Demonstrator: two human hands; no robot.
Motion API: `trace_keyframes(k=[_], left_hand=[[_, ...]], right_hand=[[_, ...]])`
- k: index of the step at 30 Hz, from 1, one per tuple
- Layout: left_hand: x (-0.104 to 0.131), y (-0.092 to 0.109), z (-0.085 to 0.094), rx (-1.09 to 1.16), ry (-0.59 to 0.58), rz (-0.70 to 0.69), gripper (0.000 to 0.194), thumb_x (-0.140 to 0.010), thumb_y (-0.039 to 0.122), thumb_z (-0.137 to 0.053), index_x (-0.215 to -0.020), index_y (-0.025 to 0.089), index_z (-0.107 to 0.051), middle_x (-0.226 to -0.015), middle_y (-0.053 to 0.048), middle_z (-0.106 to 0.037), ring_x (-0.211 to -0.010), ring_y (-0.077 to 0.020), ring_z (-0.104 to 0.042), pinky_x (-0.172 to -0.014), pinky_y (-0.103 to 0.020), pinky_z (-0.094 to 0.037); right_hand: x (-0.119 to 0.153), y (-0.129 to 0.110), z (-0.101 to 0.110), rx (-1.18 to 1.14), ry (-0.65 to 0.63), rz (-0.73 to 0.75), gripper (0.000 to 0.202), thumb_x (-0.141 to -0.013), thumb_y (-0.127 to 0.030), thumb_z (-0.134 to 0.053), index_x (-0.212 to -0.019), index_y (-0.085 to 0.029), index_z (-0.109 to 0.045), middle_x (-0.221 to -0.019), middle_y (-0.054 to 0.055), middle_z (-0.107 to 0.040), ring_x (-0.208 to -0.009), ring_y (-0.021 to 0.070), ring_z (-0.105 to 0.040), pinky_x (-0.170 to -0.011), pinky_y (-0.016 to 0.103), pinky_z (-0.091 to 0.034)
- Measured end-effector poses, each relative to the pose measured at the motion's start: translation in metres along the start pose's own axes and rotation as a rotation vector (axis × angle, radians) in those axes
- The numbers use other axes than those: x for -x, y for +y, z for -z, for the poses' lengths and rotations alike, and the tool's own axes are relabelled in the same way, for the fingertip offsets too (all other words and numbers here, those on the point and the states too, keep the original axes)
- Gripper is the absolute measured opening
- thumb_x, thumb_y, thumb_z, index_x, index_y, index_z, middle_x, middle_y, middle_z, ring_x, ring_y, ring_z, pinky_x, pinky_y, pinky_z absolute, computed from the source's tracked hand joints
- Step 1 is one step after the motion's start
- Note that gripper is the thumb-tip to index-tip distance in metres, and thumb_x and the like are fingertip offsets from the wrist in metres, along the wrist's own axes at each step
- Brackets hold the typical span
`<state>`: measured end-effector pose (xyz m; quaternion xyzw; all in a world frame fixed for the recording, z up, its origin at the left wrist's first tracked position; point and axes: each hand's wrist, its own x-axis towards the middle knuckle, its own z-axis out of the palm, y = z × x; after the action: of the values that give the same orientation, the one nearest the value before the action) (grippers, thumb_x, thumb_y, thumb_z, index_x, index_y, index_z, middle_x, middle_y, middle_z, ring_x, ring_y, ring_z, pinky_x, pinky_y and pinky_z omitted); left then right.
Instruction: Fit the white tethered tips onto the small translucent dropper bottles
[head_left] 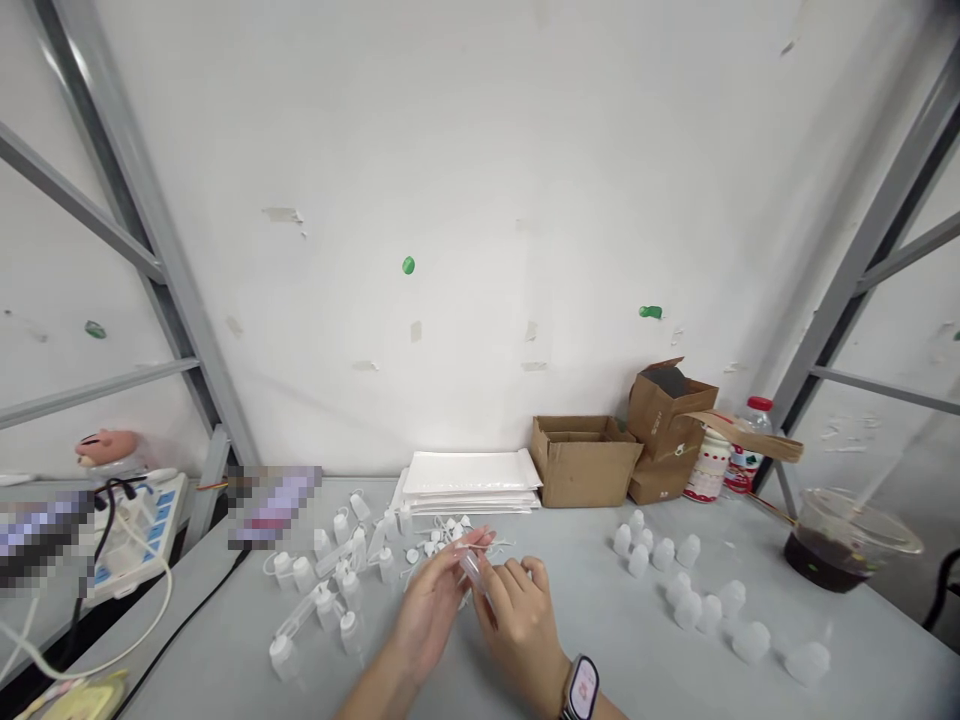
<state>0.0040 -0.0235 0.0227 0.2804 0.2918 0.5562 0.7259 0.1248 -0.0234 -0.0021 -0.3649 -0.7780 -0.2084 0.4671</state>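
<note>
Near the middle front of the table, my left hand [431,610] and my right hand [517,612] meet around a small clear plastic tube [472,568]. Fingers of both hands are closed on it, and they hide part of its length. To the left stand several small white-capped bottles [349,590], some with looped strings. Small white caps [448,535] lie in a pile just beyond my left hand. On the right side of the table sit several frosted, cap-less rounded pieces [688,608]. A watch [582,688] is on my right wrist.
White flat packets [471,474] are stacked by the wall, beside an open cardboard box [586,468] and a taller box [666,430]. At the right are bottles and a bowl of dark liquid [832,545]. A phone [277,505], cables and a power strip [142,535] lie left.
</note>
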Motion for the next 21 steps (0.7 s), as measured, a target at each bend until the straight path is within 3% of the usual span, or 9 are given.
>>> trace_keyframes(k=[4,16,21], left_hand=[[0.0003,0.0001,-0.0006,-0.017,0.017,-0.021,0.027,-0.073,0.021,-0.052,-0.093,0.015,-0.069,-0.105,-0.008,-0.067,-0.117,-0.0254,-0.046,-0.101,-0.037,-0.027],[-0.0032,0.0005,0.0058,0.159,-0.087,0.069,0.035,-0.079,0.019,-0.041,-0.104,0.013,-0.064,-0.107,-0.010,-0.066,-0.119,-0.0226,-0.044,-0.106,-0.038,-0.021],[-0.0061,0.0016,0.0082,0.159,-0.093,0.033,0.033,-0.079,0.017,-0.042,-0.104,0.013,-0.065,-0.109,-0.009,-0.065,-0.120,-0.0217,-0.044,-0.107,-0.036,-0.020]], right_hand=[[0.0002,0.0028,-0.0003,0.022,-0.017,0.007,0.025,-0.087,-0.008,-0.037,-0.098,-0.012,-0.059,-0.059,0.001,-0.056,-0.059,0.0145,-0.046,-0.068,0.032,-0.029],[-0.0022,0.0063,0.0027,0.024,-0.051,-0.037,0.031,-0.086,-0.007,-0.038,-0.106,-0.017,-0.059,-0.065,0.001,-0.059,-0.062,0.0132,-0.051,-0.076,0.034,-0.032],[-0.0042,0.0044,0.0037,-0.001,-0.063,-0.011,0.031,-0.086,-0.006,-0.037,-0.111,-0.013,-0.055,-0.067,0.002,-0.061,-0.066,0.0144,-0.054,-0.086,0.040,-0.032]])
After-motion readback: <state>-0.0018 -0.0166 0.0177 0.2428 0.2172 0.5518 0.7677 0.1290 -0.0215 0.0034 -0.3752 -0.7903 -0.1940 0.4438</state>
